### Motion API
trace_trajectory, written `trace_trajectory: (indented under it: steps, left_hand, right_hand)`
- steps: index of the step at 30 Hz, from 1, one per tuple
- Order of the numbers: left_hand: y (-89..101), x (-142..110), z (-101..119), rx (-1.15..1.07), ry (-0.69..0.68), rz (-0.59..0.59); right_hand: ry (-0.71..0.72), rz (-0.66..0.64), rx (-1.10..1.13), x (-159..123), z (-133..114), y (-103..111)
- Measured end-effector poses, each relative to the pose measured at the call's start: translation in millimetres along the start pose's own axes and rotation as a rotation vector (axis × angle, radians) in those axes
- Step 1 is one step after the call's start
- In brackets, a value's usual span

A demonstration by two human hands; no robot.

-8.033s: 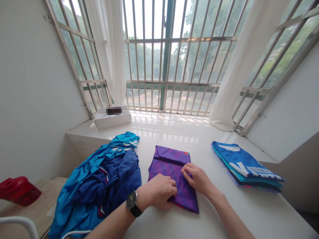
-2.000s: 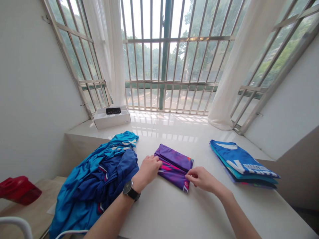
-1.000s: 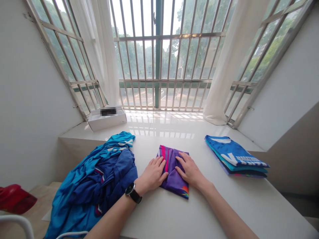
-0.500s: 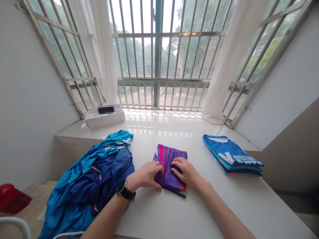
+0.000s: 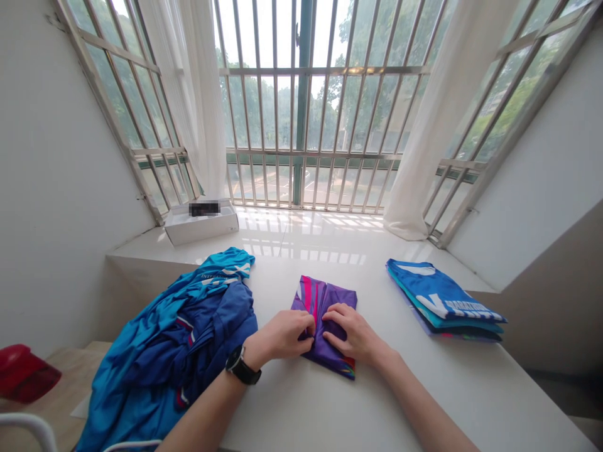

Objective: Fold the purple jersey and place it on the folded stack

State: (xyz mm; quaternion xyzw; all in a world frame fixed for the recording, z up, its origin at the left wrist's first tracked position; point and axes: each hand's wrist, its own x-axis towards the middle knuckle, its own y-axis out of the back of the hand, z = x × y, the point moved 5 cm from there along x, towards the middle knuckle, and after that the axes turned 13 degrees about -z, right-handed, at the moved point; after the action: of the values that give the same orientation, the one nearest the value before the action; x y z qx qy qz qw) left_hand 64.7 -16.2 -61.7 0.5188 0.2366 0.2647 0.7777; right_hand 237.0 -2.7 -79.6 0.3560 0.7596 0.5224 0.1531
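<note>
A folded purple jersey [image 5: 338,295] with pink stripes lies on the white sill top [image 5: 301,408]. My left hand [image 5: 282,336], with a black wristwatch [image 5: 241,367] on its wrist, has its fingers on the jersey's near left part. My right hand [image 5: 351,336] rests on its right part. The fingertips of both hands nearly meet at the centre crease and hold the cloth there. The hands hide the middle of the jersey. To the left of my left hand lies a crumpled blue jersey [image 5: 188,326].
A neat stack of folded blue garments [image 5: 440,298] lies to the right. A white box [image 5: 200,229] with a blurred dark object on it stands at the far end, before barred windows [image 5: 306,113] and white curtains [image 5: 433,113]. A red object [image 5: 23,373] sits low on the left.
The purple jersey is folded narrower than two seconds ago. My hands have closed in toward its centre crease, and the view has shifted slightly.
</note>
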Motion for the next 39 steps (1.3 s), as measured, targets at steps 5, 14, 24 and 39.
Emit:
trace_trajectory:
  steps: [5, 14, 24, 39]
  left_hand:
    - [-7.3, 0.2, 1.2, 0.005, -0.039, -0.038]
    - [-0.7, 0.7, -0.7, 0.043, 0.048, -0.003]
    - [4.9, -5.7, -25.8, 0.139, 0.268, 0.006]
    - [8.8, -7.6, -21.2, 0.095, 0.240, 0.004]
  right_hand:
    - [-0.012, -0.011, 0.004, 0.4, 0.6, -0.5]
    - [-0.106, -0.115, 0.125, 0.9, -9.2, 7.7]
    - [-0.063, -0.261, 0.556, 2.6, -33.8, -4.1]
    - [-0.323, -0.127, 0.165, -5.0, 31.8, 4.3]
